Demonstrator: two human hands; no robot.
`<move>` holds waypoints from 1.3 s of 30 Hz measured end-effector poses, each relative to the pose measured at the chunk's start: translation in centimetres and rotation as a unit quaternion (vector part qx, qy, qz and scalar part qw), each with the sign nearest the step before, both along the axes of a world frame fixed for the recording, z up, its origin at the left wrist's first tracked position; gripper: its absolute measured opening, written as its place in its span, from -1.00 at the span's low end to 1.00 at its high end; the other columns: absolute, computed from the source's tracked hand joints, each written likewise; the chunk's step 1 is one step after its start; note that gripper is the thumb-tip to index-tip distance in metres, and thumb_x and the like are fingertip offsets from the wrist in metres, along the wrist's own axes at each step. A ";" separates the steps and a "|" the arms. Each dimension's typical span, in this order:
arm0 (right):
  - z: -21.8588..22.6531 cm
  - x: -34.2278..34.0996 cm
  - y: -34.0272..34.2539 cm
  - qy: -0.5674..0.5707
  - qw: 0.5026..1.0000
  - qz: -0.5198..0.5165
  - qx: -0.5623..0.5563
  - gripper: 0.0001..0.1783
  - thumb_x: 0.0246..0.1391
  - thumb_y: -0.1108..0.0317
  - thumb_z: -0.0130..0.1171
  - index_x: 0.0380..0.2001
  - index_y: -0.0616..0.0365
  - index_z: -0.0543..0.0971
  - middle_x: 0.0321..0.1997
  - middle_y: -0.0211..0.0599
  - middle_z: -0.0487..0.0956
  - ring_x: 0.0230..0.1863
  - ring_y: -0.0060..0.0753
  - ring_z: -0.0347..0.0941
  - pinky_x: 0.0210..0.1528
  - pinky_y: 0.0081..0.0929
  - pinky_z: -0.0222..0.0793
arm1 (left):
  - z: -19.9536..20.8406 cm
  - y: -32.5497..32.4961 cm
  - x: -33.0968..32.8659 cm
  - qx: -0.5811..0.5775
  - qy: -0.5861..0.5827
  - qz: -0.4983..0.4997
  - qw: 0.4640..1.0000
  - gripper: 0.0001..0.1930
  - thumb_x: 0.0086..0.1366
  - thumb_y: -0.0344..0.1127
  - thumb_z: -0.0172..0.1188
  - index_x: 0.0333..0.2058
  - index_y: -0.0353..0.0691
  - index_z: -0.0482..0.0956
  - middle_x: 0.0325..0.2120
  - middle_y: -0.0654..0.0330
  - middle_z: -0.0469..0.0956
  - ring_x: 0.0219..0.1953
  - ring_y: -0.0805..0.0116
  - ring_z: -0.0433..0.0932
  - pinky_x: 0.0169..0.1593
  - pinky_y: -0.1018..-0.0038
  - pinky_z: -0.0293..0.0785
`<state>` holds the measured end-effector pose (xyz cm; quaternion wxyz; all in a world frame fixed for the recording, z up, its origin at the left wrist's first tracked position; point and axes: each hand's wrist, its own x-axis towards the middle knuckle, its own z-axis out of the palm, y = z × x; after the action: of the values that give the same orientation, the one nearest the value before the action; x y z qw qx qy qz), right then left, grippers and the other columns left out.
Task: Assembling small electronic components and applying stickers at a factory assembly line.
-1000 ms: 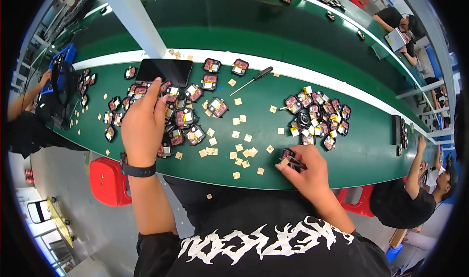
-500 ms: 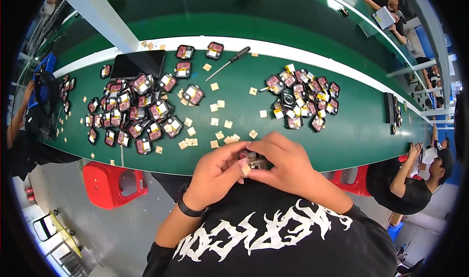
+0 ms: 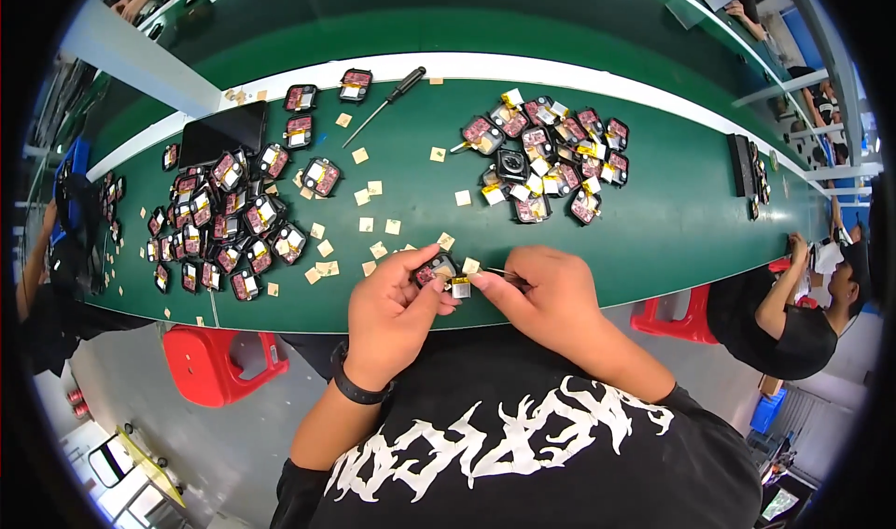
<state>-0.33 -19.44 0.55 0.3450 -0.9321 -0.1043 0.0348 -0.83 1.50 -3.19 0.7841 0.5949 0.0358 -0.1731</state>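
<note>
My left hand (image 3: 392,310) is closed around a small black-cased device (image 3: 437,269) with a reddish circuit board, holding it above the bench's near edge. A silver battery with yellow tape (image 3: 461,287) sticks out beside the casing, between my hands. My right hand (image 3: 551,291) is closed, with a thin metal tool (image 3: 502,272) between its fingers; its exact kind is hard to make out. By the right thumb tip is a small beige square pad (image 3: 471,266). Fingers partly hide the device and the tool.
Similar devices lie in a big heap (image 3: 224,216) on the left and a smaller heap (image 3: 551,155) on the right. Beige pads (image 3: 366,225) are scattered between. A screwdriver (image 3: 387,104) and a black flat panel (image 3: 224,135) lie farther back. Red stools (image 3: 210,366) stand below the bench.
My hands have moved slightly apart, and the device has tilted so its board and the taped battery show. The view has shifted, sliding the bench contents leftward.
</note>
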 end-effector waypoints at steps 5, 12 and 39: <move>-0.7 -0.1 0.6 -0.019 0.995 -0.008 0.094 -0.83 0.22 0.36 0.26 -0.30 0.17 0.48 -0.51 -0.16 0.54 -0.49 -0.01 0.51 -0.44 -0.11 0.39 | -0.5 -0.2 0.3 0.018 0.008 0.027 0.999 -0.65 0.38 -0.66 0.12 0.13 -0.48 0.44 -0.20 0.06 0.60 -0.26 0.40 0.67 -0.22 0.53 0.68; -0.7 -0.6 1.0 -0.067 0.997 0.039 0.004 -0.87 0.20 0.47 0.21 -0.27 0.19 0.45 -0.50 -0.17 0.52 -0.45 0.00 0.51 -0.42 -0.13 0.42 | -0.7 -0.9 0.0 0.059 -0.015 0.036 0.997 -0.66 0.39 -0.65 0.11 0.13 -0.48 0.44 -0.19 0.05 0.60 -0.26 0.39 0.66 -0.19 0.52 0.68; -1.5 0.9 1.7 0.057 0.977 0.045 0.202 -0.72 0.07 0.43 0.40 -0.12 0.15 0.65 -0.34 -0.29 0.63 -0.38 -0.33 0.54 -0.33 -0.44 0.48 | -0.7 0.5 0.7 -0.043 0.022 0.030 0.998 -0.79 0.44 -0.61 0.04 0.02 -0.45 0.40 -0.10 0.06 0.56 -0.13 0.37 0.65 -0.08 0.46 0.71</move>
<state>0.55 -17.69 -0.96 0.5298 -0.8339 -0.1310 0.0819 -0.08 1.96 -3.86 0.8128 0.5555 0.0633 -0.1637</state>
